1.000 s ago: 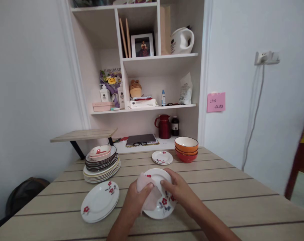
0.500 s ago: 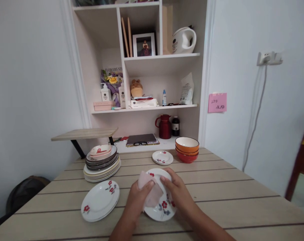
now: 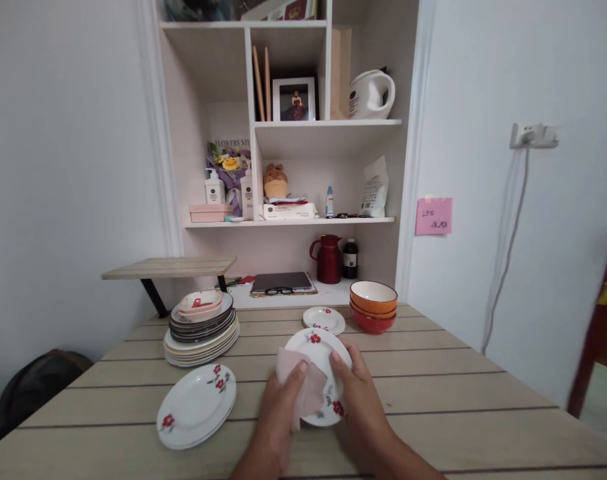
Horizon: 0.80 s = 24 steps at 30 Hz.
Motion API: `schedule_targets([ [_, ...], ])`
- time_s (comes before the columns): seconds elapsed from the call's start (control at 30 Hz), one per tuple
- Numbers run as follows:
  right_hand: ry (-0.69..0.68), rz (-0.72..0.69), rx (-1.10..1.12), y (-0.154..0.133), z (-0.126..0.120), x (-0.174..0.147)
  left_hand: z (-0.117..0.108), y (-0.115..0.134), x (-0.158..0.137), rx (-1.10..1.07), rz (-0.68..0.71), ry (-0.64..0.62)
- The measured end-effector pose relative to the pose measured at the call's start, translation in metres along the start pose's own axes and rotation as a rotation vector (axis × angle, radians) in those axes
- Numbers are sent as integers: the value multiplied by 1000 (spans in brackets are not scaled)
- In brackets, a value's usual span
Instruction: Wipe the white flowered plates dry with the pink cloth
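White round red-flowered ceramic plate point(image 3: 325, 357): where? Handling?

Over slatted wood table point(image 3: 463, 427); my R hand point(image 3: 362, 393) clamps its rim, L hand point(image 3: 282, 408) pinches pale-pink cloth point(image 3: 311, 395) to it. Prob. light, slick, brittle; rim's best.

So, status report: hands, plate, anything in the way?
Left hand holds cloth against plate. Right hand grips plate's right side. Bowls sit beyond, not blocking.

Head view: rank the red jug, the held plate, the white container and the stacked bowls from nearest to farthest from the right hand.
1. Held plate: in the right hand, touching it.
2. Stacked bowls: just beyond, slightly right.
3. Red jug: farther back, left of the bowls.
4. White container: at the back, high above.
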State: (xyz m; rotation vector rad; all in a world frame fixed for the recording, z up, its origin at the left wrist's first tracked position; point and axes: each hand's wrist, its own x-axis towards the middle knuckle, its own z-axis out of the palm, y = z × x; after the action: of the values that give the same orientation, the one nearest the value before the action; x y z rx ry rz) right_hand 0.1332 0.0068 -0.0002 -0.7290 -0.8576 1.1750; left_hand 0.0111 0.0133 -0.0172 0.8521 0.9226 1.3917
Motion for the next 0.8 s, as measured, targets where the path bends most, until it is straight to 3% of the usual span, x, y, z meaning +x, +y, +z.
schedule_targets([
  [0.17, -26, 116, 47, -3, 5, -2, -3, 6, -3, 22, 42, 40],
  [0.27, -146, 199, -60, -15, 4, -2, -9, 16, -5, 129, 84, 78],
  [0.37, -303, 148, -163, -27, -1, 0, -12, 27, -8, 234, 137, -22],
  [0.53, -325, 58, -393, -35, -13, 7, -13, 33, -13, 359, 135, -190],
  [0.67, -364, 13, -466, -31, -14, 9, -16, 29, -10, 448, 156, -217],
  [0.8, -339, -94, -425, -22, -13, 8, -17, 22, -3, 384, 96, -188],
])
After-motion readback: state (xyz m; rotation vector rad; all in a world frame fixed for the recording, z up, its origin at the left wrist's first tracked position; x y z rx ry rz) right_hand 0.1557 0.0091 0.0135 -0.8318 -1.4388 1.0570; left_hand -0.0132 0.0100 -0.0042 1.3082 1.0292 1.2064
